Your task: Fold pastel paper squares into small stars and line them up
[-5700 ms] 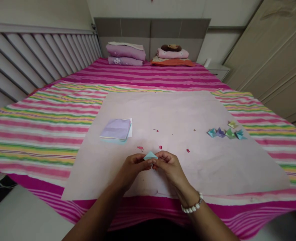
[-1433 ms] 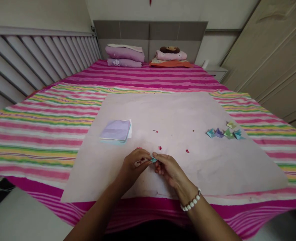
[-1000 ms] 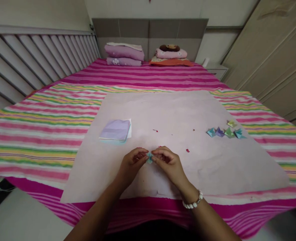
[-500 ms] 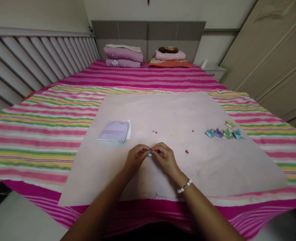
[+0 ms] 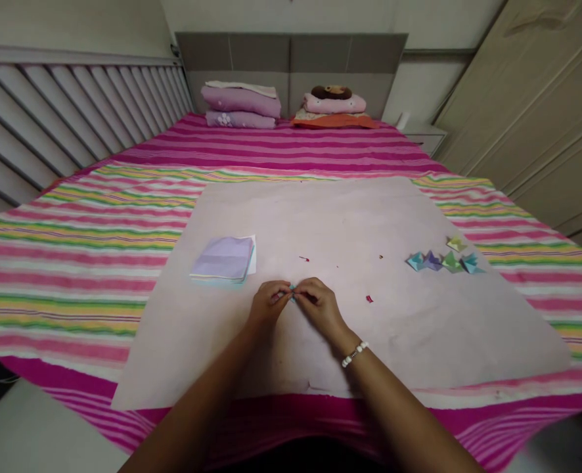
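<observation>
Filling most of the view, a bed [image 5: 291, 148] carries magenta stripes at its far end, with a lighter multicoloured striped cloth [image 5: 89, 249] spread across its near part. Behind it stands a two-tone grey headboard [image 5: 291, 66], with two stacks of bedding before it: a purple one [image 5: 242, 102] on the left and a pink and orange one [image 5: 334, 112] on the right. On the striped cloth lies a large pale sheet [image 5: 394, 341].

Over the sheet's near half, the left hand [image 5: 268, 303] and right hand [image 5: 319, 303] meet at the fingertips, each grip pinched on the same small light-blue paper piece [image 5: 292, 299]. Fingers cover most of it, so its exact shape cannot be told.

Beyond the left hand rests a stack of square papers [image 5: 224, 258], lilac on top. Well to the right, four folded paper shapes [image 5: 432, 261], blue, purple, green and blue, sit in a row, with a yellow one [image 5: 455, 244] just behind. A white beaded bracelet [image 5: 354, 355] circles the right wrist. Smallest are a red scrap [image 5: 369, 299] right of the hands and a thin red-ended bit [image 5: 305, 259] beyond them.
</observation>
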`<action>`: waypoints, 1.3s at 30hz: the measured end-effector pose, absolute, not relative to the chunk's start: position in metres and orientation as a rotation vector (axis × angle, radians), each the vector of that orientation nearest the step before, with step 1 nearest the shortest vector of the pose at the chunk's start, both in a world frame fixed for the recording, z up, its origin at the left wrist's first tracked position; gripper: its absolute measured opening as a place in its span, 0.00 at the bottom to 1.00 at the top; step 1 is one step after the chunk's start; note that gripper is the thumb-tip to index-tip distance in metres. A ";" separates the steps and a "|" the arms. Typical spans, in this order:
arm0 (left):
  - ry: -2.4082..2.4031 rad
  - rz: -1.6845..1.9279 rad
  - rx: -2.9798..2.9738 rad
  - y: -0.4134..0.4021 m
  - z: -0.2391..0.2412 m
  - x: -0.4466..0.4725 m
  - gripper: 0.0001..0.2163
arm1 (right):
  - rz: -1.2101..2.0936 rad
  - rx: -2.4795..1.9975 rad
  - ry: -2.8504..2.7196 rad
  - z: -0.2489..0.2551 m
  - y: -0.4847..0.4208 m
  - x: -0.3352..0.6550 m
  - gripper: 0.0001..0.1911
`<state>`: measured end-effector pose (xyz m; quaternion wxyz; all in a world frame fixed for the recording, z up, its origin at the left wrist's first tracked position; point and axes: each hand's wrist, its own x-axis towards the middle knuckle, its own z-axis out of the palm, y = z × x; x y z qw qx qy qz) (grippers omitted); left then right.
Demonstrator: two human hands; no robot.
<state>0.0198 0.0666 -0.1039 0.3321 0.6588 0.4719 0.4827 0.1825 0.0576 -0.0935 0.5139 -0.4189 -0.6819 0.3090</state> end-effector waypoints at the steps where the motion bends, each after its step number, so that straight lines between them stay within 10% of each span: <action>1: 1.243 1.266 1.732 0.068 -0.104 0.019 0.02 | 0.740 -1.013 -1.644 -0.093 0.059 0.182 0.06; 39: 1.456 1.053 1.902 0.059 -0.079 0.033 0.13 | 0.839 -1.196 -1.473 -0.087 0.057 0.181 0.07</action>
